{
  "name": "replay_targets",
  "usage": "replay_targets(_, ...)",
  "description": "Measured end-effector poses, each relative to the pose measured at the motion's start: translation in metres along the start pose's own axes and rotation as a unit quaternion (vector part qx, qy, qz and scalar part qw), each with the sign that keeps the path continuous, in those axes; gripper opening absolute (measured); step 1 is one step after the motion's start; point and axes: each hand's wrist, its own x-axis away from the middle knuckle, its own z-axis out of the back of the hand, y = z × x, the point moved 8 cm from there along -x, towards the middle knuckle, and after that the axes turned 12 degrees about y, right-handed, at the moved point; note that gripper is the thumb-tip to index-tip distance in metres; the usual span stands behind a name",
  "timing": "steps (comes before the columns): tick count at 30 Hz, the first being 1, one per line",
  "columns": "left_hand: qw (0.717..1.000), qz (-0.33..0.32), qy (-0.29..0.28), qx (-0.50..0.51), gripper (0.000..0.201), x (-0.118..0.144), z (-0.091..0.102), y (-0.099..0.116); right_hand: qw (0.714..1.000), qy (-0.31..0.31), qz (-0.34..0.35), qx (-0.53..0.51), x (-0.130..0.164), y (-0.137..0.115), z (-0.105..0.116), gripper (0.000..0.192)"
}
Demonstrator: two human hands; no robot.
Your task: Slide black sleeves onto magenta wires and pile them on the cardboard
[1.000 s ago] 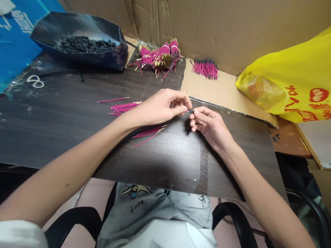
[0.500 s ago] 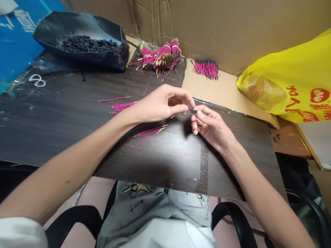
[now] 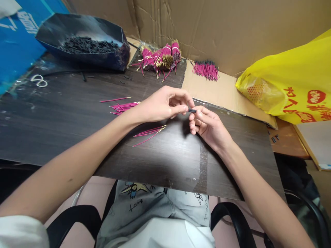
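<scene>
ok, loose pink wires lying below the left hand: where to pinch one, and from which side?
Probably pinch a loose pink wire mid-length on its pink insulation, coming from above. The wires lie flat on the dark tabletop, fanned apart toward the near-left ends, so single strands are easier to separate there. The gold tips look thin and offer little grip.

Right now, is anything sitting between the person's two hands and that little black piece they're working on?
Nothing visible does. The left hand and the right hand both pinch the small black tube directly between their fingertips, above the dark tabletop. The loose pink wires lie off to the side, under the left wrist.
</scene>
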Motion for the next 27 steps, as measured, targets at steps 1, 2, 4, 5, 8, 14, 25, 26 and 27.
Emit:
replay_targets(1,1.0,-0.001,-0.001,0.0,0.012,0.0,-0.001,0.0,1.0,0.0,0.0,0.0,0.0,0.0,0.0,0.027)
replay_targets(2,1.0,-0.004,-0.002,0.0,0.013,0.0,-0.001,0.0,1.0,0.0,-0.001,0.001,0.0,0.001,0.001,0.026)
replay_targets(4,1.0,-0.01,0.0,-0.002,0.014,0.001,-0.002,0.0,1.0,0.004,-0.002,0.005,-0.001,0.001,0.002,0.027)
replay_targets(5,1.0,-0.014,0.002,-0.003,0.015,0.001,-0.002,0.0,1.0,0.006,-0.003,0.007,-0.001,0.001,0.003,0.027)
replay_targets(8,1.0,-0.022,0.003,-0.003,0.016,0.001,-0.003,0.001,1.0,0.01,-0.004,0.013,-0.001,0.001,0.004,0.028)
replay_targets(14,1.0,-0.004,0.014,0.001,0.015,-0.001,-0.004,-0.006,0.997,0.041,0.026,0.053,0.0,-0.002,0.006,0.03)
replay_targets(25,0.996,0.05,-0.019,-0.078,0.024,0.002,-0.009,-0.023,0.959,0.122,0.139,0.215,-0.002,-0.011,0.022,0.045)
replay_targets(26,0.994,0.061,-0.028,-0.087,0.024,0.003,-0.009,-0.024,0.954,0.137,0.149,0.222,-0.002,-0.014,0.026,0.046)
replay_targets(27,0.992,0.069,-0.037,-0.094,0.023,0.004,-0.009,-0.024,0.949,0.153,0.159,0.225,-0.001,-0.018,0.03,0.047)
